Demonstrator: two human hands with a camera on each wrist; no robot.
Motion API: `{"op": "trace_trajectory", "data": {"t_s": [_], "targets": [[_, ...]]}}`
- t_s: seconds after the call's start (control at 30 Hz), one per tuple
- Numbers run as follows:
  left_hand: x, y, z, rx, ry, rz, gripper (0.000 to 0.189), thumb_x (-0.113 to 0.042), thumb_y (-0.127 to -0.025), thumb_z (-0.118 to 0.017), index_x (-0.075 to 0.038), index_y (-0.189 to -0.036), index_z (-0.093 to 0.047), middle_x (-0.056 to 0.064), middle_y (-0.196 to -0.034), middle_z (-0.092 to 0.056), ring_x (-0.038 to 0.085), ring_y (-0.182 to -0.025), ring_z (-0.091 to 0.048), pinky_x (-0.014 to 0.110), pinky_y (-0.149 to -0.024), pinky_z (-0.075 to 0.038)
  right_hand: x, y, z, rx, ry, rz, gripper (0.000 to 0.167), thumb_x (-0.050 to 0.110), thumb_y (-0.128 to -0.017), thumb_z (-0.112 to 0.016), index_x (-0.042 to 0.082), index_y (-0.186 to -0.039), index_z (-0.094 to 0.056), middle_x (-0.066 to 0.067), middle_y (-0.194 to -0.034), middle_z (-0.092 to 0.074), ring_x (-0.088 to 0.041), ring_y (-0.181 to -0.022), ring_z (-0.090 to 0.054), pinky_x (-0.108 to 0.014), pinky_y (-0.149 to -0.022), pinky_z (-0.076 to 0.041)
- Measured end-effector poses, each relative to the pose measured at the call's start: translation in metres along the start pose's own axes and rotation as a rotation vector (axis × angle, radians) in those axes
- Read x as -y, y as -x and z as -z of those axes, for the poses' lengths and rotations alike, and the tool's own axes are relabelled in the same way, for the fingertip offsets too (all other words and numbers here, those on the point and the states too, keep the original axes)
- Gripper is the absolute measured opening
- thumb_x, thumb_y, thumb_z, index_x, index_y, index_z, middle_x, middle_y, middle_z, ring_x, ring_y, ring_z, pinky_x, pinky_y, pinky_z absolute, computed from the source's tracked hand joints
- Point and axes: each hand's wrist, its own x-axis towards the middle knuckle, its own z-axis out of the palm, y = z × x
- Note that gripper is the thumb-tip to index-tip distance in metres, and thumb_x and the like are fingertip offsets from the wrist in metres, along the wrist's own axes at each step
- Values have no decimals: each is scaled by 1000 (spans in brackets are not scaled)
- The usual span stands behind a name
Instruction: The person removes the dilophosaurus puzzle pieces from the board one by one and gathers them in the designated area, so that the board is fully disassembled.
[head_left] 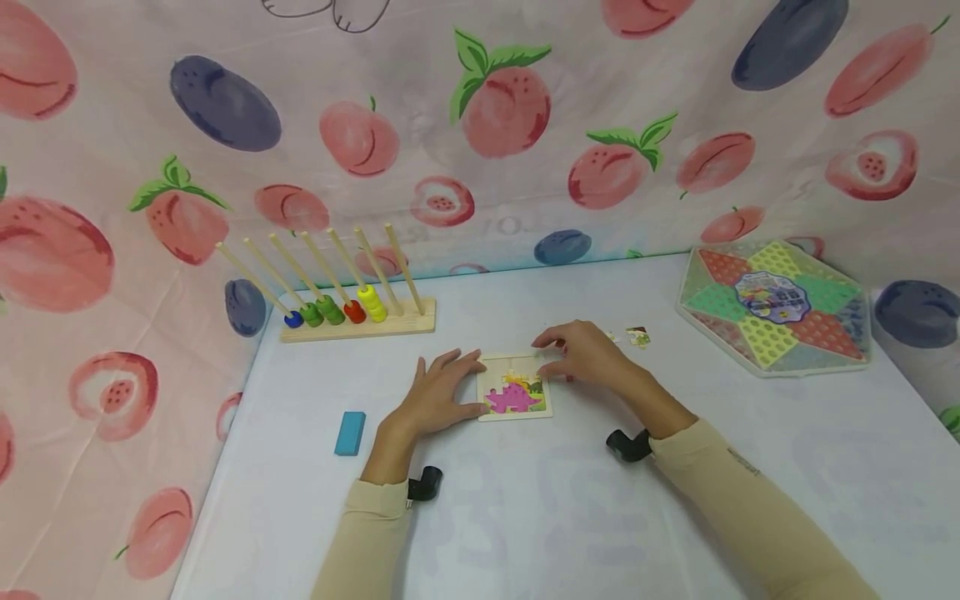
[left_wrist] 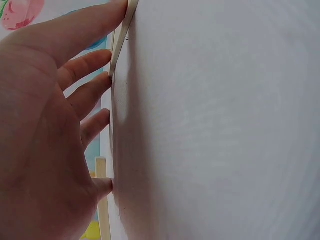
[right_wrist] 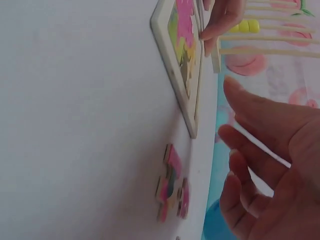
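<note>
A small wooden jigsaw puzzle point(head_left: 513, 398) lies on the table, showing a magenta dinosaur in a pale frame; its upper part shows bare wood. My left hand point(head_left: 435, 396) rests against the frame's left side, thumb near the lower corner and fingertips at the upper one. In the left wrist view the thumb point(left_wrist: 85, 32) touches the frame's edge. Above the table by the frame's right side, my right hand point(head_left: 588, 357) holds nothing, its fingers loosely bent. Loose pink puzzle pieces point(right_wrist: 171, 187) lie close to it in the right wrist view, mostly hidden under that hand from above.
More loose puzzle pieces point(head_left: 638, 337) lie beyond my right hand. A wooden bead abacus point(head_left: 360, 332) with upright pegs stands at the back left. A blue block point(head_left: 350, 433) is left of my left hand. At the back right sits a hexagonal Chinese checkers box point(head_left: 776, 308).
</note>
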Motion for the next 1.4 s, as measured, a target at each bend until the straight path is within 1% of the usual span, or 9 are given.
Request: {"op": "trace_trajectory", "data": {"t_s": [0.1,0.23,0.37,0.5,0.63,0.83,1.0,1.1,1.4], "targets": [[-1,0,1,2,4,3,61,-41,-88,-78,-24,-142,-57,-4,-167,-38,28,-160,-22,72,-125,0,7,-6,-1,47,17,74,43,28,-82,-87,16,-121,-75,-5,-120,-77,-25,-107,-64,-43,-94,-54],[-2,0,1,2,5,4,61,-41,-88,-78,-24,-143,-57,-4,-166,-38,28,-160,-22,72,-125,0,14,-10,-5,106,24,144,41,25,-80,-88,16,-119,-76,-5,-121,-77,-24,-110,-65,-44,-97,-54],[-2,0,1,2,1,5,61,-42,-88,-78,-25,-143,-57,-5,-166,-38,28,-160,-22,72,-125,-1,17,-12,-12,149,25,169,40,23,-79,-89,17,-117,-78,-1,-124,-76,-23,-115,-65,-43,-100,-53],[-1,-1,1,3,-3,-1,61,-41,-88,-77,-25,-143,-56,-5,-167,-38,27,-160,-22,72,-125,-1,18,-12,-21,186,43,172,35,21,-82,-87,19,-115,-78,1,-130,-74,-24,-122,-63,-43,-104,-52],[1,-1,0,4,-6,-7,61,-41,-88,-77,-24,-143,-56,-5,-167,-37,27,-160,-23,72,-125,-1,18,-9,-27,180,48,169,30,18,-84,-85,19,-113,-79,0,-131,-73,-26,-125,-62,-45,-107,-51],[0,0,0,9,-6,1,61,-41,-88,-77,-24,-143,-56,-5,-167,-37,27,-160,-22,71,-126,-1,21,-6,-29,145,20,169,25,17,-84,-84,18,-109,-80,0,-124,-76,-25,-123,-66,-45,-108,-52],[0,0,0,12,-5,2,61,-41,-89,-77,-25,-143,-56,-5,-167,-36,27,-160,-22,71,-126,0,20,-7,-29,126,-5,195,18,12,-86,-81,14,-103,-81,-3,-123,-77,-26,-121,-68,-45,-105,-54],[0,0,0,8,-1,1,61,-41,-88,-77,-24,-143,-56,-5,-167,-37,27,-160,-22,72,-126,0,21,-8,-30,120,-17,210,14,9,-87,-79,12,-101,-82,-6,-122,-76,-28,-121,-69,-46,-107,-53],[0,1,0,-1,0,0,60,-41,-88,-77,-24,-142,-57,-5,-167,-38,28,-160,-23,72,-125,-1,26,-6,-31,122,-17,168,13,6,-88,-77,13,-98,-82,-8,-125,-74,-32,-127,-63,-52,-115,-47]]}}
